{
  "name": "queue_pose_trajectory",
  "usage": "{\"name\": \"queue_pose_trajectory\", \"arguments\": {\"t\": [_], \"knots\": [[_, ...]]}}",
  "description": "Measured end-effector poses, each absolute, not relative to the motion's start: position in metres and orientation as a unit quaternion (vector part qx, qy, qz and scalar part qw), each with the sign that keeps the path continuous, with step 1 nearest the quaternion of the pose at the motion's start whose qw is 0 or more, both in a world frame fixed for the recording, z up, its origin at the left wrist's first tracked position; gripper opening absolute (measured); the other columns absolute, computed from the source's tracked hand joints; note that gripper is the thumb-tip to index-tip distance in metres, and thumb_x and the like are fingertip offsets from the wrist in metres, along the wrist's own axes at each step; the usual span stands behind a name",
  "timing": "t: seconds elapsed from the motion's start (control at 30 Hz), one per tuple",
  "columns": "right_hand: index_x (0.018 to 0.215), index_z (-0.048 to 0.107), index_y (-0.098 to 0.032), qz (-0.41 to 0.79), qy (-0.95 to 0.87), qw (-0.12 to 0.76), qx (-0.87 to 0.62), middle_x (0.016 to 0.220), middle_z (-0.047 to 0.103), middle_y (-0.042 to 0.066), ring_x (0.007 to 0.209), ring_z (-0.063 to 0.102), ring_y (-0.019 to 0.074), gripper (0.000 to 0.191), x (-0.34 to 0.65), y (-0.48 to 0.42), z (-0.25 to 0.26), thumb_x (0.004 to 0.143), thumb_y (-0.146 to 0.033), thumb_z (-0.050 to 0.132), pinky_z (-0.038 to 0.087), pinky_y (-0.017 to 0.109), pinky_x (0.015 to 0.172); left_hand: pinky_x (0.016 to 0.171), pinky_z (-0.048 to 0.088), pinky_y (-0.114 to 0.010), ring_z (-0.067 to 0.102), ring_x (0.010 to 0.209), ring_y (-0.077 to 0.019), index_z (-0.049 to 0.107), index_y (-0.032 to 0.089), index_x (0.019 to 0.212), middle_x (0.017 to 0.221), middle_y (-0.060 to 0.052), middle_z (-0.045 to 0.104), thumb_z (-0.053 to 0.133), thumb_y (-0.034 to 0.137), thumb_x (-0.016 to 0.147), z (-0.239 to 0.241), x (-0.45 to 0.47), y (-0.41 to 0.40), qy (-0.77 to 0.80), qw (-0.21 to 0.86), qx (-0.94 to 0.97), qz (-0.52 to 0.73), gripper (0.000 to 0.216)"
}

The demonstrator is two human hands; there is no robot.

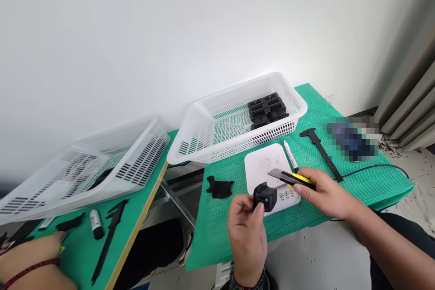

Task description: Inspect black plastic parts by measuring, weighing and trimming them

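Note:
My left hand (246, 231) is closed on a small black plastic part (265, 195), held up just in front of a white scale (263, 165). My right hand (324, 192) grips a yellow and black utility knife (288, 176) with its blade out, the tip pointing left just above the part. Both hands hover over the near edge of the green mat (306, 145).
A white basket (234, 120) holds several black parts (267, 108). Near the scale lie black scraps (219, 187), a white marker (290, 154) and a black caliper (321, 152). On the left table, another basket (88, 167), a caliper, a marker and another person's hand (30, 260).

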State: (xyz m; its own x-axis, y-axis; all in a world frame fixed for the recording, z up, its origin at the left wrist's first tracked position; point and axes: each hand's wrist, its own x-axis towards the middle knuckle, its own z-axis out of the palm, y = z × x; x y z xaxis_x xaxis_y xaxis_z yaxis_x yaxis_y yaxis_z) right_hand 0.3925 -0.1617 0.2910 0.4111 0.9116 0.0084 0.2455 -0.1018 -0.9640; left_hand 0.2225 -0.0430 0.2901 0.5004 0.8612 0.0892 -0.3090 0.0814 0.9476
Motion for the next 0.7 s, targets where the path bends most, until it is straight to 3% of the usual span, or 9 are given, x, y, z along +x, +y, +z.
{"name": "queue_pose_trajectory", "arguments": {"t": [0.07, 0.2, 0.4, 0.57, 0.7], "knots": [[0.081, 0.05, -0.021, 0.368, -0.442, 0.528, -0.625, 0.072, 0.044, -0.002, 0.066, 0.043, 0.0141, 0.042, 0.394, -0.165, 0.292, 0.1, -0.059, 0.05, 0.034, 0.027, 0.059, 0.057, 0.051, -0.02, 0.055, 0.06, -0.0096, 0.054, 0.02, 0.078, 0.07, 0.003, 0.055, 0.083, 0.038, 0.082, 0.292, 0.222, -0.046, 0.251, 0.655, 0.558, 0.444, 0.034], [0.079, 0.052, -0.02, 0.389, -0.484, 0.511, -0.594, 0.073, 0.045, -0.003, 0.066, 0.04, 0.0124, 0.043, 0.397, -0.168, 0.293, 0.101, -0.057, 0.053, 0.031, 0.025, 0.059, 0.06, 0.053, -0.018, 0.065, 0.071, -0.0113, 0.056, 0.023, 0.095, 0.085, 0.0, 0.064, 0.075, 0.032, 0.091, 0.29, 0.22, -0.049, 0.243, 0.584, 0.636, 0.442, 0.021], [0.077, 0.053, -0.019, 0.327, -0.484, 0.47, -0.662, 0.071, 0.048, -0.002, 0.066, 0.042, 0.0131, 0.044, 0.4, -0.166, 0.289, 0.1, -0.056, 0.053, 0.03, 0.026, 0.059, 0.086, 0.06, -0.026, 0.071, 0.109, -0.0164, 0.053, 0.028, 0.107, 0.116, -0.006, 0.069, 0.057, 0.013, 0.099, 0.287, 0.216, -0.047, 0.143, 0.494, 0.751, 0.414, 0.017], [0.074, 0.05, -0.02, 0.304, -0.442, 0.517, -0.667, 0.068, 0.043, -0.003, 0.064, 0.039, 0.0131, 0.046, 0.406, -0.167, 0.292, 0.098, -0.059, 0.052, 0.03, 0.027, 0.057, 0.09, 0.06, -0.03, 0.068, 0.114, -0.0175, 0.051, 0.028, 0.112, 0.117, -0.008, 0.068, 0.051, 0.009, 0.101, 0.285, 0.215, -0.045, 0.095, 0.475, 0.788, 0.379, 0.022], [0.069, 0.047, -0.02, 0.321, -0.473, 0.463, -0.677, 0.067, 0.043, -0.003, 0.062, 0.038, 0.0125, 0.048, 0.413, -0.17, 0.295, 0.096, -0.059, 0.056, 0.028, 0.027, 0.056, 0.089, 0.059, -0.028, 0.066, 0.112, -0.0164, 0.05, 0.027, 0.113, 0.114, -0.008, 0.067, 0.05, 0.006, 0.1, 0.284, 0.214, -0.046, 0.081, 0.459, 0.796, 0.385, 0.024]]}}
